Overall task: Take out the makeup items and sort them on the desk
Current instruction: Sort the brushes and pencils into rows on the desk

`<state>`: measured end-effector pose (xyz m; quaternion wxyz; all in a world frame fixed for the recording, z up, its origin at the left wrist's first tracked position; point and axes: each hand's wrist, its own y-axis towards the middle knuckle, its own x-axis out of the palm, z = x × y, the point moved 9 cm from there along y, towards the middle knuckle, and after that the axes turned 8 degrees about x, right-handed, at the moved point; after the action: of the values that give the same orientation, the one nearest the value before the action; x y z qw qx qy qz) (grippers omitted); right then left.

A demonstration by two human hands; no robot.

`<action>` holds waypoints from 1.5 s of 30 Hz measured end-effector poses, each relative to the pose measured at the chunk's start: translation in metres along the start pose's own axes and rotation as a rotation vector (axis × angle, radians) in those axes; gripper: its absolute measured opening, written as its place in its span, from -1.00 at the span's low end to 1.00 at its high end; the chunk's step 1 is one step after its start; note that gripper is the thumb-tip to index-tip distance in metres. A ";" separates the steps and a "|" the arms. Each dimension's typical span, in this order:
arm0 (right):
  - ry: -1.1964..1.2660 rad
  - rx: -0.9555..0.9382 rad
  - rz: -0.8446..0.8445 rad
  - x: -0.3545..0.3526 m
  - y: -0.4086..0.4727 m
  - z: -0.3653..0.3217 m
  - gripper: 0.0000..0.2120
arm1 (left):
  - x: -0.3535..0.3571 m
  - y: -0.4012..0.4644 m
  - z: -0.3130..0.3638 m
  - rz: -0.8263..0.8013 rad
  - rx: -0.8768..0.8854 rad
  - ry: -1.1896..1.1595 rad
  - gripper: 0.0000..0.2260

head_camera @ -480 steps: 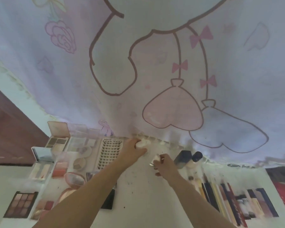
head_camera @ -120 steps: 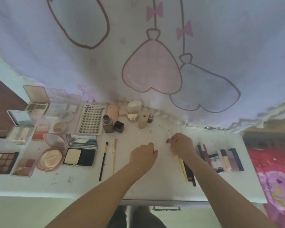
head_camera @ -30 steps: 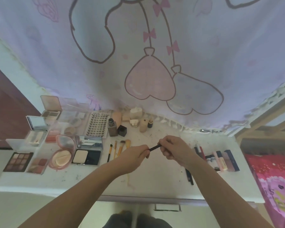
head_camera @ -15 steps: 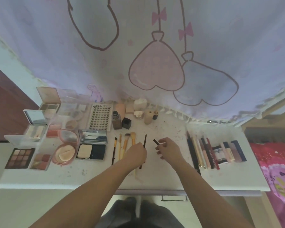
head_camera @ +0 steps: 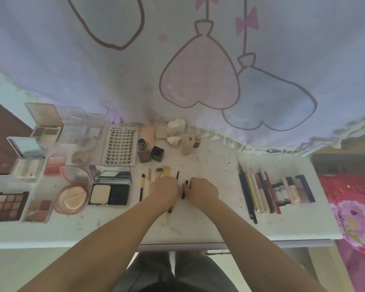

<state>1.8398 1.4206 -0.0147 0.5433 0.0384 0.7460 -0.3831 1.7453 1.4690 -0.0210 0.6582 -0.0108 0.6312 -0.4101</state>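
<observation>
White desk point(head_camera: 209, 228) holds both hands side by side at its middle, backs up. Under the left hand point(head_camera: 164, 191) lies a thin black brush point(head_camera: 177, 175): its tip pokes out past the knuckles toward the far edge, its handle end shows below the wrist, so its long axis runs near to far, tilted slightly right at the top. Those fingers curl down over it, though whether they pinch it I cannot tell. The right hand point(head_camera: 202, 191) has its fingers bent onto a short black stick point(head_camera: 184, 189) lying just beside the brush and parallel to it; the grip itself is hidden. Left of the hands lies a row of gold-handled brushes point(head_camera: 149, 182), heads far. A row of pencils and tubes point(head_camera: 261, 192) lies to the right, compacts and palettes point(head_camera: 109, 193) to the left
</observation>
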 end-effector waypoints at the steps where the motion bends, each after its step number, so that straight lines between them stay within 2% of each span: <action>1: 0.025 0.003 0.007 -0.007 0.002 0.007 -0.62 | -0.004 0.000 0.002 0.005 0.002 0.004 -0.79; 6: 0.166 0.093 0.100 -0.060 0.026 0.086 -0.78 | -0.025 0.005 0.056 0.098 0.156 0.018 -0.76; 10: 0.060 0.111 0.045 -0.078 0.048 0.133 -0.81 | -0.016 0.011 0.134 0.095 0.319 -0.118 -0.73; 14: 0.061 0.048 -0.019 -0.080 0.058 0.147 -0.85 | 0.007 0.024 0.183 0.070 0.286 -0.217 -0.73; 17: 0.069 -0.025 -0.051 -0.074 0.060 0.148 -0.83 | 0.015 0.032 0.196 0.088 0.205 -0.108 -0.73; 23: -0.008 -0.158 -0.039 -0.069 0.061 0.141 -0.90 | 0.022 0.038 0.188 0.122 0.006 -0.150 -0.77; 26: -0.030 -0.219 -0.048 -0.072 0.055 0.133 -0.81 | 0.018 0.030 0.183 0.185 -0.016 -0.253 -0.76; 30: 0.061 -0.296 -0.203 -0.077 0.039 0.117 -0.60 | -0.002 0.005 0.168 0.348 0.050 -0.417 -0.75; 32: 0.211 -0.294 -0.330 -0.086 0.028 0.112 -0.61 | -0.010 -0.010 0.156 0.399 0.088 -0.430 -0.79; 35: 0.448 -0.283 -0.494 -0.102 0.005 0.103 -0.71 | -0.016 -0.028 0.138 0.384 0.149 -0.498 -0.80; 42: 0.695 -0.309 -0.558 -0.110 -0.027 0.080 -0.73 | -0.046 -0.054 0.109 0.322 0.277 -0.423 -0.80; 45: 0.688 -0.279 -0.573 -0.095 -0.037 0.074 -0.72 | -0.043 -0.064 0.105 0.283 0.331 -0.399 -0.83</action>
<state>1.9190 1.3833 0.0763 0.1366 -0.1179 0.9078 -0.3786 1.8053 1.3978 0.0700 0.8126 0.1044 0.4091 -0.4017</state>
